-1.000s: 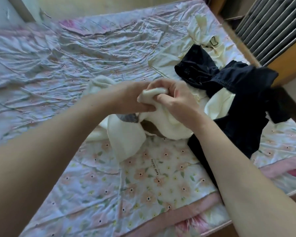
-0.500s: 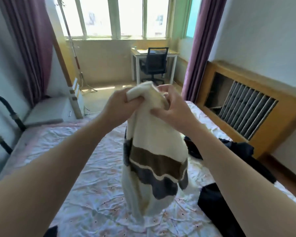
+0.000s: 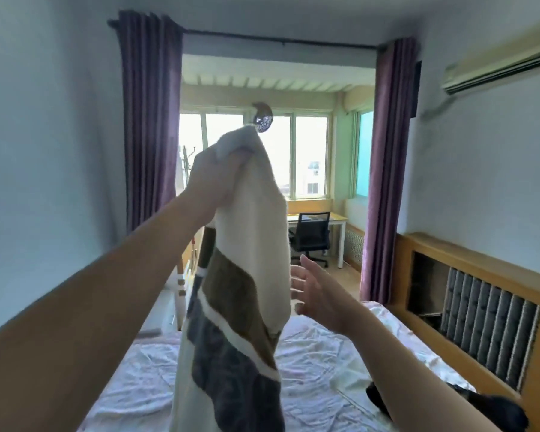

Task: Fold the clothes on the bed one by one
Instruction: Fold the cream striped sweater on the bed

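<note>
Left hand [image 3: 214,176] grips striped sweater [image 3: 246,291] up high w/ fingers bunched, right hand [image 3: 320,294] spread open beside it, dark clothes [image 3: 493,410] on bed [image 3: 309,369] behind.

cream sweater [image 3: 256,213] brown-and-grey striped, purple curtains [image 3: 150,120]

Dark purple floor-length curtains [image 3: 150,120] hang at both sides of a bright window alcove. Inside it a black mesh office chair [image 3: 311,236] stands at a white-legged worktop [image 3: 337,220]. A cream wall air conditioner [image 3: 500,62] sits high right, above a wooden slatted radiator cover [image 3: 468,294].
</note>
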